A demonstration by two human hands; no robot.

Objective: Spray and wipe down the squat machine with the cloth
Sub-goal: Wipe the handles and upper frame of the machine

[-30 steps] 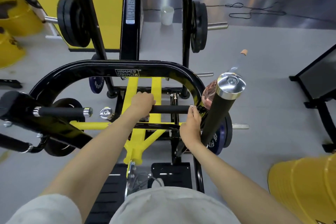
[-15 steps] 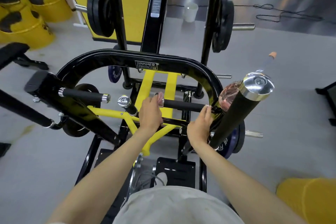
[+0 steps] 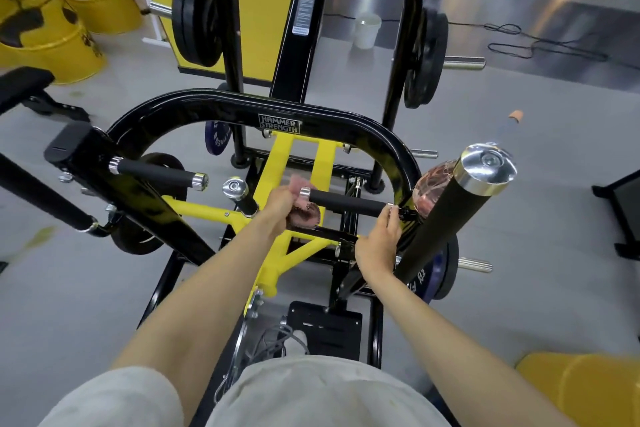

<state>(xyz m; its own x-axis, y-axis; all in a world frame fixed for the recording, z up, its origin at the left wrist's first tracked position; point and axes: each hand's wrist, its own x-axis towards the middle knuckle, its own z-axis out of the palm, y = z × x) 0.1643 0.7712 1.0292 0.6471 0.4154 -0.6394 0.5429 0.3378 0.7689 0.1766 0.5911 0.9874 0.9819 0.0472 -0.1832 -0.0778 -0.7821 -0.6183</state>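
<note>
Fingers [image 3: 289, 194] of the left hand [image 3: 277, 208] are clamped on a pink cloth [image 3: 306, 217], bunched against the free end of a short black grip [image 3: 346, 203] on the squat machine [image 3: 242, 107].

The cloth wraps the chrome-capped tip of the grip, above the yellow frame [image 3: 277, 163]. The right hand [image 3: 379, 246] is at the grip's other end, where it joins the curved black tube. Its fingertips reach the chrome collar there, but I cannot tell whether they pinch it or only touch it. A thick padded bar [image 3: 440, 222] with a chrome cap rises just beside that hand, and something pink and see-through [image 3: 431, 191] sits behind it. Black weight plates [image 3: 194, 17] hang on the rear posts. Yellow barrels [image 3: 45, 31] and a white cup [image 3: 367, 29] stand on the grey floor [image 3: 519, 218], well apart from the hands.
</note>
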